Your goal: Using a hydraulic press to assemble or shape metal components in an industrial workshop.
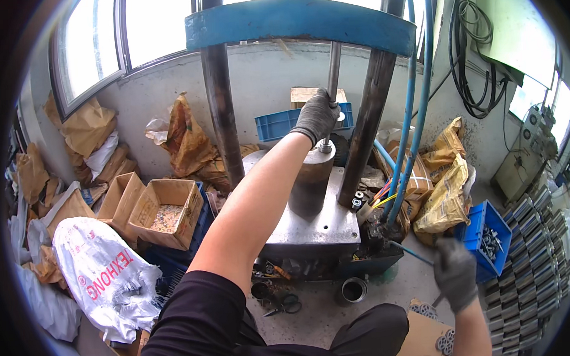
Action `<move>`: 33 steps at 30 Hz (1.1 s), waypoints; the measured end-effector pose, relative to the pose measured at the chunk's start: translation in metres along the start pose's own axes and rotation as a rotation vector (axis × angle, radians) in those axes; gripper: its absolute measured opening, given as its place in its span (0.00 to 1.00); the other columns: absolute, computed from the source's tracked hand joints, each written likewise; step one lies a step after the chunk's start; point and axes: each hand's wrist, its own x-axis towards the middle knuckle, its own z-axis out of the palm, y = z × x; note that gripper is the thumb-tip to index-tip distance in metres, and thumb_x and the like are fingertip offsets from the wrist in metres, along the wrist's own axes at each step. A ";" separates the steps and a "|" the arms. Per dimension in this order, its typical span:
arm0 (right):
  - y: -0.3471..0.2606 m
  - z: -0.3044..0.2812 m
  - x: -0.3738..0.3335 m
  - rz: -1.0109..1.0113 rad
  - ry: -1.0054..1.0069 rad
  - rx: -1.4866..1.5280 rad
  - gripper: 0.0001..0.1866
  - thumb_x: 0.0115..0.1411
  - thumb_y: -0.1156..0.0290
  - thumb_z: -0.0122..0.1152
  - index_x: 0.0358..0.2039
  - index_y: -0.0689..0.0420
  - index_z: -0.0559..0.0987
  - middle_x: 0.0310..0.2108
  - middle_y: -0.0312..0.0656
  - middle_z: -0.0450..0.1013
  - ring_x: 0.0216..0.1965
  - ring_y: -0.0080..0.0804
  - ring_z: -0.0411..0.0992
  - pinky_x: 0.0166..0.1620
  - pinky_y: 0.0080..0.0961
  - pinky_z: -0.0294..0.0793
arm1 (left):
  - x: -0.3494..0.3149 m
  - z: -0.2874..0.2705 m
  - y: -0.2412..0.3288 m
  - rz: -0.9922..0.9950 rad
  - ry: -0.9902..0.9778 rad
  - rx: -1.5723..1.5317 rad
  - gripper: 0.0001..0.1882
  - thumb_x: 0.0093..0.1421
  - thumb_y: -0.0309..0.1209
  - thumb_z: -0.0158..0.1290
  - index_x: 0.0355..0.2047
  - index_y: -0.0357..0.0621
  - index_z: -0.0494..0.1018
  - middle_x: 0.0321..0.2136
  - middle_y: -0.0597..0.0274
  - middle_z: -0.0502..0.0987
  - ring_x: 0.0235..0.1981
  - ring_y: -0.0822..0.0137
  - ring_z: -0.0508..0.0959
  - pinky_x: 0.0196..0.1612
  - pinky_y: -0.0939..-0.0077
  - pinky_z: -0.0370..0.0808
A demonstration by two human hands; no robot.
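My left hand [319, 118], in a dark grey glove, is closed around an upright metal rod [334, 69] under the blue crossbeam [298, 20] of a press. A small round silvery part shows beside its fingers. Below it, a thin shaft stands on top of a dark metal cylinder [311, 186], which rests on the steel press bed [325, 236]. My right hand [455, 274], gloved too, is out to the right near a blue bin [485, 243]. Motion smears its fingers, and what it may hold does not show clearly.
Two dark columns [222, 111] and blue hoses [414, 111] flank the press. Stacked metal tubes [526, 257] stand at the right. Scissors [286, 305] and a metal sleeve [353, 290] are on the floor. Left are a cardboard box [167, 210] and a white sack [100, 272].
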 end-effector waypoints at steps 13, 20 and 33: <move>0.076 0.054 0.146 0.016 0.219 -0.230 0.07 0.65 0.68 0.60 0.39 0.56 0.82 0.33 0.52 0.80 0.36 0.54 0.79 0.42 0.48 0.78 | -0.024 0.005 -0.012 -0.004 0.117 -0.452 0.15 0.64 0.33 0.60 0.46 0.39 0.71 0.37 0.43 0.81 0.42 0.45 0.83 0.47 0.54 0.79; 0.075 0.051 0.138 0.072 0.203 -0.193 0.06 0.64 0.68 0.61 0.35 0.57 0.82 0.33 0.51 0.80 0.37 0.54 0.80 0.43 0.47 0.79 | -0.171 -0.005 0.040 0.405 0.339 -0.717 0.19 0.64 0.24 0.62 0.54 0.41 0.70 0.40 0.54 0.80 0.40 0.63 0.81 0.42 0.68 0.78; 0.016 0.016 0.057 0.016 0.128 -0.088 0.05 0.63 0.74 0.63 0.38 0.58 0.80 0.32 0.52 0.78 0.35 0.56 0.78 0.40 0.46 0.77 | -0.343 0.055 -0.050 -1.008 -0.184 -1.457 0.13 0.67 0.34 0.48 0.40 0.34 0.75 0.30 0.52 0.81 0.32 0.56 0.83 0.41 0.59 0.83</move>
